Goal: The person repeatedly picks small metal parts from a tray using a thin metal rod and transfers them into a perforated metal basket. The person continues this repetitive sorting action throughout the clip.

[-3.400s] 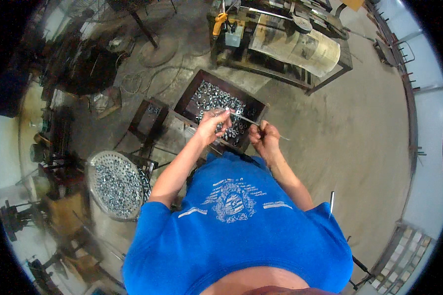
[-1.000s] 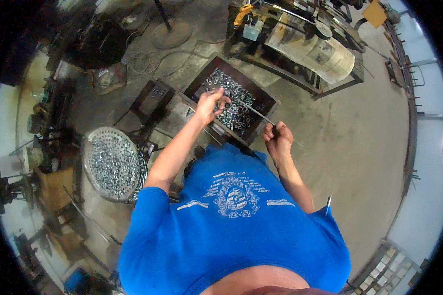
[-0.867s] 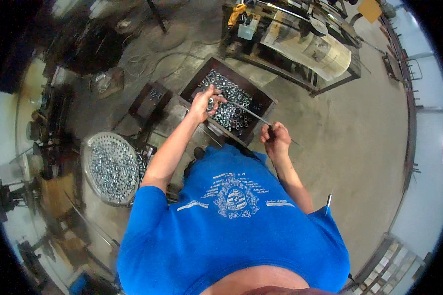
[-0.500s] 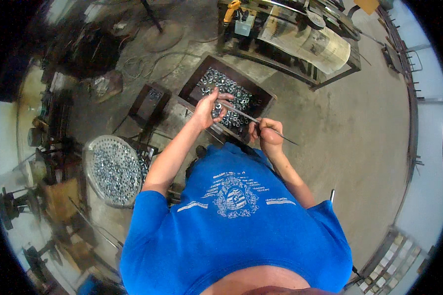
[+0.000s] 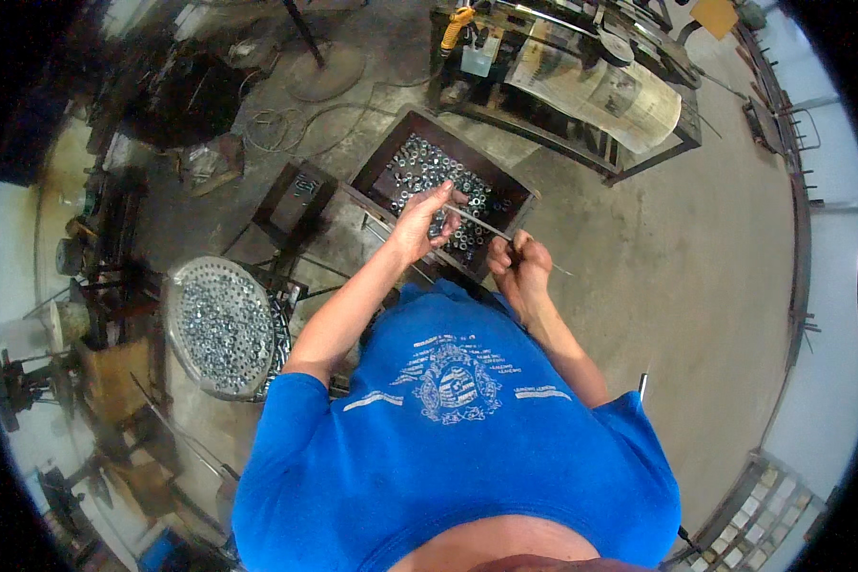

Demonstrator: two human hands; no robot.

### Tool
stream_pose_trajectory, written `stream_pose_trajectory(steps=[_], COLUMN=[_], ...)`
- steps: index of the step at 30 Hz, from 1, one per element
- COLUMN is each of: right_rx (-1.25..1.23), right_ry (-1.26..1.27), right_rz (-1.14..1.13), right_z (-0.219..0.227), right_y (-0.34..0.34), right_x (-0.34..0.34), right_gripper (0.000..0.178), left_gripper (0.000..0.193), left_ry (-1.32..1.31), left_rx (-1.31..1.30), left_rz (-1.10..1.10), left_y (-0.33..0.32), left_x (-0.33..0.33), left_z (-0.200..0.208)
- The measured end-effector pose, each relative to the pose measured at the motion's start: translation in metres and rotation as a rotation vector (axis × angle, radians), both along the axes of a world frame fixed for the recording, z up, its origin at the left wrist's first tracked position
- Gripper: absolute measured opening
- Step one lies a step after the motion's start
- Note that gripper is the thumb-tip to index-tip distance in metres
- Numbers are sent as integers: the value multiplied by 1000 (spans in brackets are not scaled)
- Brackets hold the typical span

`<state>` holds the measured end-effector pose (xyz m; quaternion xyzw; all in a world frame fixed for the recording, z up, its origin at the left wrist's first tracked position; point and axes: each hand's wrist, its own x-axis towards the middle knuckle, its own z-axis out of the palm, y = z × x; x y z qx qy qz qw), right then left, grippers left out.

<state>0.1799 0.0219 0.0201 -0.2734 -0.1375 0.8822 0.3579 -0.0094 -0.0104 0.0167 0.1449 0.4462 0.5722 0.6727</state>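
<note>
Beyond the blue shirt (image 5: 458,458), the right hand (image 5: 526,268) is gripping a thin rod (image 5: 483,223), the left hand (image 5: 420,222) is half-curling at its tip, hold unclear, the rod slanting over a dark box (image 5: 475,155) of metal nuts (image 5: 429,164), and a table (image 5: 656,158) is standing farther off.

Gleams like bare metal in the loose nuts (image 5: 477,195). Looks like duller grey metal in the rod (image 5: 484,225), pale perforated metal in the round tray (image 5: 203,269). Shows a dark, matt, scuffed finish on the bin (image 5: 475,155). Reads as matt cloth in the blue T-shirt (image 5: 448,458), printed paper in the draped sheet (image 5: 629,110), translucent plastic in the small box (image 5: 479,59), stained concrete on the floor (image 5: 696,276).
</note>
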Motion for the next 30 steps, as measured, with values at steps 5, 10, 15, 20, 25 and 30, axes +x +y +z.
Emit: stream_pose_trajectory(steps=[5,10,15,20,25,30], right_rx=[28,28,56,284,549,643], right_ry=[-73,-7,-76,-157,-265,-401], right_rz=[21,-57,-139,-73,66,203], right_z=[-3,-9,-4,-1,3,10], right_y=[-4,3,8,7,2,4], right_x=[-16,-3,1,-2,0,-3], right_gripper=[16,12,9,12,17,16], left_gripper=[43,46,58,67,66,65], left_ry=[-41,-24,16,-4,86,200], left_rx=[-89,-42,-140,-180,-104,-122], left_rz=[-84,5,96,79,-18,-162], left_y=[2,12,23,20,21,16], left_x=[35,15,-30,-35,-30,-21], left_z=[-2,-21,-45,-51,-36,-20])
